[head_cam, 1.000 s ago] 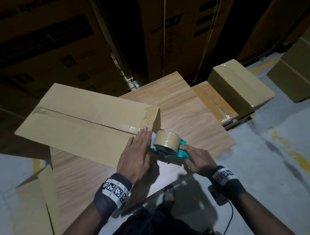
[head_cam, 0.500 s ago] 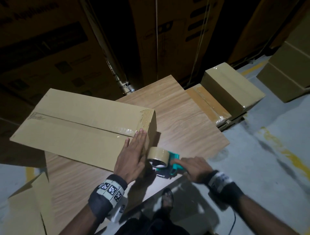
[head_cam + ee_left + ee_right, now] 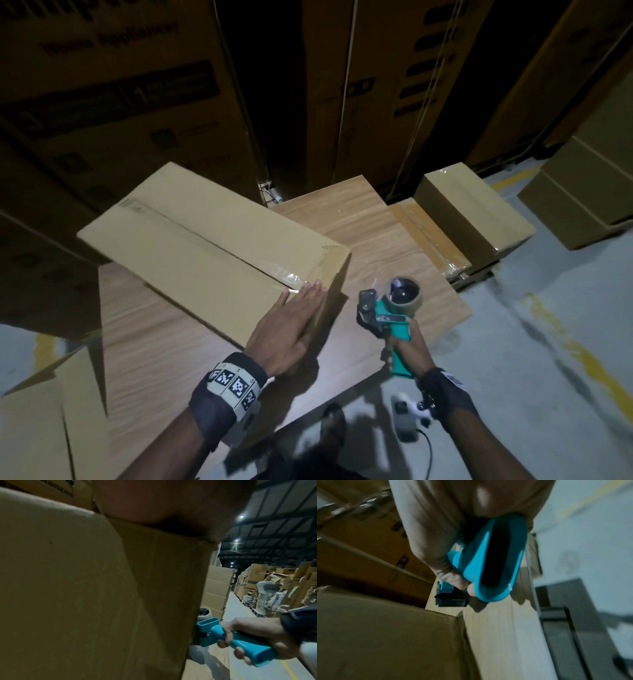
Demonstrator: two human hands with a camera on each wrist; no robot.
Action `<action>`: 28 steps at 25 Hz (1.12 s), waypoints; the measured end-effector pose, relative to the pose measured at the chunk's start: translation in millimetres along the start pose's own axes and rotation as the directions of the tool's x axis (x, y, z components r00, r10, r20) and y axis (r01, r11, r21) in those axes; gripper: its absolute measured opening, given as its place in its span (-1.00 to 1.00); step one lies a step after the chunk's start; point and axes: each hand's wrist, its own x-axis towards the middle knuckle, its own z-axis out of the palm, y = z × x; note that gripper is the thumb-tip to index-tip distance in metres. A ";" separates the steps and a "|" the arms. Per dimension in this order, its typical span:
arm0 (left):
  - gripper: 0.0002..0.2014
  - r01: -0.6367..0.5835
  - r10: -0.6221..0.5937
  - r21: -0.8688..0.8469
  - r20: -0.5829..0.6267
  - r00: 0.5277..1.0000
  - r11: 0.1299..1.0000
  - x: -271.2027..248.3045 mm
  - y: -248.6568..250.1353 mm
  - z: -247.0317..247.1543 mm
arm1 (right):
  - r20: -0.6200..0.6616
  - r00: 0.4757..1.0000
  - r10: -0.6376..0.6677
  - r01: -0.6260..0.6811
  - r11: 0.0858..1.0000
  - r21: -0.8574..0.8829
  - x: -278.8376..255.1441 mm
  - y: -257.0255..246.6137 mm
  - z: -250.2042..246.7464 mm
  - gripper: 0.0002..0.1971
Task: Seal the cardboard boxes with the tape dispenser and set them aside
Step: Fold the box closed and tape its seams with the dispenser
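Note:
A long flat cardboard box [image 3: 191,246] lies across the wooden table [image 3: 373,240], with clear tape along its centre seam to the near end. My left hand [image 3: 291,318] lies flat with straight fingers on the box's near right corner, over the tape end. My right hand [image 3: 409,346] grips the teal handle of the tape dispenser [image 3: 394,308], held up off the table just right of the box, its brown roll on top. The left wrist view shows the box side [image 3: 85,588] and the dispenser handle [image 3: 243,642]. The right wrist view is blurred around the teal handle [image 3: 494,563].
Two taped boxes [image 3: 476,219] are stacked on the floor right of the table, another box [image 3: 582,195] stands further right. Tall cartons [image 3: 137,85] form a wall behind. Flattened cardboard [image 3: 37,421] leans at the lower left. Grey floor with yellow lines lies right.
My right hand pulled the dispenser off the box's end and lifted it clear, turned upright to the right. The left hand stayed flat on the box corner.

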 end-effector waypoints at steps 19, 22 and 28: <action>0.08 0.301 -0.211 0.378 -0.263 0.942 0.875 -125.9 -112.7 -23.8 | -0.052 0.567 -0.822 0.698 0.513 -0.500 -82.1 -88.9 129.3 -0.30; 0.08 0.315 -0.224 0.378 -0.265 0.938 0.871 -126.4 -111.2 -22.5 | 0.303 0.243 -0.922 0.868 0.067 -0.492 -113.3 -101.8 174.6 -0.24; 0.03 0.357 -0.255 0.325 -0.315 0.914 0.876 -120.6 -114.8 -15.5 | 0.568 0.371 -0.735 0.632 -0.249 -0.734 -92.0 -82.7 208.7 -0.27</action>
